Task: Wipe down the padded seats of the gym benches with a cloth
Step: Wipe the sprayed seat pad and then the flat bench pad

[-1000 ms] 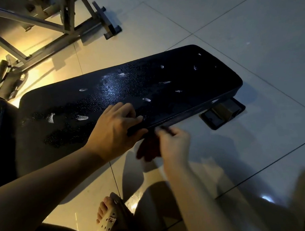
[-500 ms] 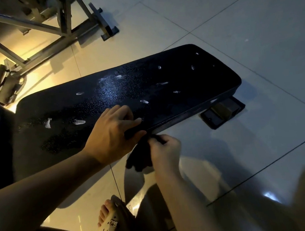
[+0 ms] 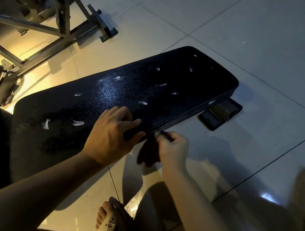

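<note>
L hand grips the near edge of the seat, w/ fingers bent on top & thumb on the side. R hand, just beside it & lower, pinches 1 dark soft cloth. The cloth hangs under the seat edge and looks blurry. Seat: 1 long black pad, bumpy, shiny, round corners, approx 10 white spots. Past R hand is wide, shiny tile floor. Far past L hand is 1 grey metal frame. Below the hands is 1 foot in a white holey sandal.

The bench pad is grained, glossy black vinyl (flecked white). The cloth looks matt; floor tiles glossy.
</note>
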A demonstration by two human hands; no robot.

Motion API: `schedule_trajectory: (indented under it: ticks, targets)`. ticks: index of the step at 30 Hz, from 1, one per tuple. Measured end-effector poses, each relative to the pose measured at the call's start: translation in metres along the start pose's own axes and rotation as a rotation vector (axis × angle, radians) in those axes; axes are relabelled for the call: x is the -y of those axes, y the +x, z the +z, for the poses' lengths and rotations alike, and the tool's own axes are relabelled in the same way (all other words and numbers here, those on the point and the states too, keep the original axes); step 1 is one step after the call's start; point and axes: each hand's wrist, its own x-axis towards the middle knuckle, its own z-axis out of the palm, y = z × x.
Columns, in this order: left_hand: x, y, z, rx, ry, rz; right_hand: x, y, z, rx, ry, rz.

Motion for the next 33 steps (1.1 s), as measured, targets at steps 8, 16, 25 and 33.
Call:
schedule_trajectory:
  ticks: [8,16,25,33]
  targets:
    - [-0.001,0.001,0.000,0.001,-0.010,-0.018,0.025,0.043,-0.035,-0.279,0.197,-0.045]
    - [0.002,0.001,0.001,-0.001,-0.012,-0.018,0.005,-0.010,0.001,-0.040,0.006,-0.043]
    - [-0.001,0.001,0.001,0.009,-0.002,-0.031,0.036,0.037,-0.034,-0.298,0.227,-0.090]
    - [-0.002,0.001,0.000,0.018,0.009,-0.028,0.000,0.005,-0.001,-0.161,0.076,-0.120]
